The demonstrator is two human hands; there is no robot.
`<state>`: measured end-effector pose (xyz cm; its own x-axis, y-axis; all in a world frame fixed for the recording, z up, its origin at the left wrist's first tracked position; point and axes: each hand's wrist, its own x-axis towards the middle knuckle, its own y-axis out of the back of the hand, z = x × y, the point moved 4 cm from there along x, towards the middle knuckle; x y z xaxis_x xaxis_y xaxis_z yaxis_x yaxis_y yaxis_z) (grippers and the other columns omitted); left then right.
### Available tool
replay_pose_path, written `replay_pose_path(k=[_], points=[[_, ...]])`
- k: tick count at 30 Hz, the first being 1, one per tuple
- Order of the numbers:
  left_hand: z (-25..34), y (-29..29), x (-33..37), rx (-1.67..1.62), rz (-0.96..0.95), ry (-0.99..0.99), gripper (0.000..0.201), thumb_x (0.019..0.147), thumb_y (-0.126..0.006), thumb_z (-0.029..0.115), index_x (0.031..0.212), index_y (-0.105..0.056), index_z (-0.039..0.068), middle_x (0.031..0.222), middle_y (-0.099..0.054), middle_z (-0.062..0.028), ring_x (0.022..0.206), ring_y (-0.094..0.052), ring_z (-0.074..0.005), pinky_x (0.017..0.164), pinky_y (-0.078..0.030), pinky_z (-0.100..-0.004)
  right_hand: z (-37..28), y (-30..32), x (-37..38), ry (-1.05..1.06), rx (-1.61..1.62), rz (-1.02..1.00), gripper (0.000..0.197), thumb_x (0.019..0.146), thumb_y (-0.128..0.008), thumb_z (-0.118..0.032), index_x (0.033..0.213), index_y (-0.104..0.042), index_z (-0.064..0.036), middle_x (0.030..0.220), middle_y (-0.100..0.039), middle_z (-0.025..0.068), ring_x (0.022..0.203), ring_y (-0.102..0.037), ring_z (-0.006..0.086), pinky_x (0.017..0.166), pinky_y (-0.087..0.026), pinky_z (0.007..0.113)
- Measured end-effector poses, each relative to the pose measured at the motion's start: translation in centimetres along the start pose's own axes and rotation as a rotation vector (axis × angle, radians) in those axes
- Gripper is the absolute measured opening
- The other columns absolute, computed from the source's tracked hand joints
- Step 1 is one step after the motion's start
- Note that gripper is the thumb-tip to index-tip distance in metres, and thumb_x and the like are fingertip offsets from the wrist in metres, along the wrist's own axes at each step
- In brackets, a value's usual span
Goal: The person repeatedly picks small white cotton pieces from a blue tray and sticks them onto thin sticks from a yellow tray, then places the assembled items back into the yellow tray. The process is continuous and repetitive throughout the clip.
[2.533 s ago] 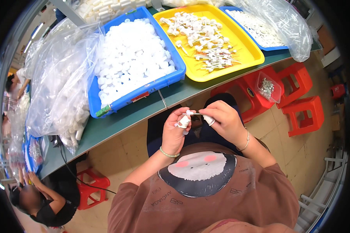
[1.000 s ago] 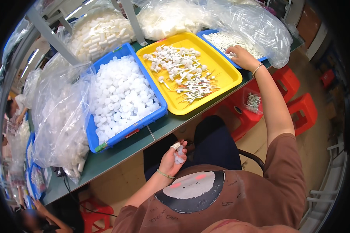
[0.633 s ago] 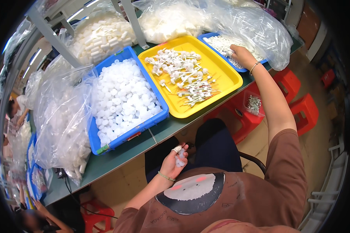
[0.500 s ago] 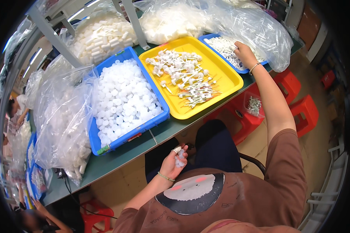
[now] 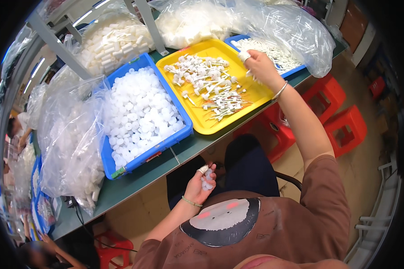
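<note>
My left hand (image 5: pixel 201 184) is closed around several translucent white plastic caps (image 5: pixel 207 180), held low in front of my lap. One of its fingers has a pale wrap. My right hand (image 5: pixel 264 68) is above the right side of the yellow tray (image 5: pixel 251 92), fingers curled, with a white wrap on one finger. White ends, seemingly small white rods, show under its palm; the rest is hidden. In the yellow tray lie capped white pieces (image 5: pixel 197 67) and a bunch of thin sticks with reddish ends (image 5: pixel 226 104). A blue tray of small white rods (image 5: pixel 274 56) stands just beyond my right hand.
A blue tray (image 5: pixel 168 144) heaped with white caps stands left of the yellow one. Clear plastic bags (image 5: pixel 69 134) of white parts surround the trays. Grey metal posts (image 5: pixel 150 27) rise behind. Red stools (image 5: pixel 345 130) stand at right. Another person's arm (image 5: pixel 58 251) shows at lower left.
My right hand has left the blue tray of rods and moved left over the yellow tray. The left hand stays nearly in place with the caps. The view has shifted slightly.
</note>
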<state>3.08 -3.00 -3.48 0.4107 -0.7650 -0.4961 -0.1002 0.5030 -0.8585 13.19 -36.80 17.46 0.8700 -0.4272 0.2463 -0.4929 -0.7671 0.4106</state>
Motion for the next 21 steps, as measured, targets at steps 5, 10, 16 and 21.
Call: replay_pose_path(k=[5,10,16,21], points=[[-0.3,-0.4,-0.3,-0.02,-0.023,0.023,0.023,0.094,-0.051,0.017,0.115,-0.054,0.007,0.106,-0.059,-0.0053,0.076,-0.053,-0.013,0.058,-0.045,-0.0221,0.4,-0.7,-2.1,0.224,-0.329,0.126,0.021,0.084,-0.054,-0.017,0.089,-0.056,0.0031,0.077,-0.062,0.0168,0.071,-0.06,0.0312,0.067,-0.047,0.038],[-0.1,-0.5,-0.6,-0.023,-0.024,0.022,0.022,0.094,-0.05,0.016,0.114,-0.054,0.007,0.105,-0.059,-0.005,0.076,-0.053,-0.0126,0.058,-0.045,-0.0221,-1.3,-0.5,-3.4,0.306,-0.66,0.071,0.024,0.081,-0.056,-0.021,0.089,-0.06,0.001,0.09,-0.063,0.0209,0.085,-0.061,0.0359,0.079,-0.048,0.042],[-0.5,-0.6,-0.4,0.008,-0.031,0.023,0.034,0.093,-0.048,0.012,0.126,-0.047,0.003,0.122,-0.053,-0.0107,0.082,-0.056,-0.0153,0.064,-0.048,-0.0237,-0.2,1.5,-3.8,0.243,-0.539,-0.033,0.026,0.079,-0.058,-0.018,0.096,-0.068,-0.0003,0.095,-0.066,0.0173,0.087,-0.063,0.0312,0.081,-0.049,0.037],[-0.3,-1.6,-1.0,0.053,-0.101,0.003,0.049,0.09,-0.046,0.007,0.137,-0.034,0.001,0.139,-0.041,-0.0149,0.09,-0.059,-0.0179,0.068,-0.051,-0.0252,-0.9,1.5,-4.9,0.251,-0.516,-0.086,0.027,0.076,-0.055,-0.007,0.099,-0.068,0.0003,0.094,-0.067,0.0182,0.086,-0.065,0.0305,0.08,-0.05,0.036]])
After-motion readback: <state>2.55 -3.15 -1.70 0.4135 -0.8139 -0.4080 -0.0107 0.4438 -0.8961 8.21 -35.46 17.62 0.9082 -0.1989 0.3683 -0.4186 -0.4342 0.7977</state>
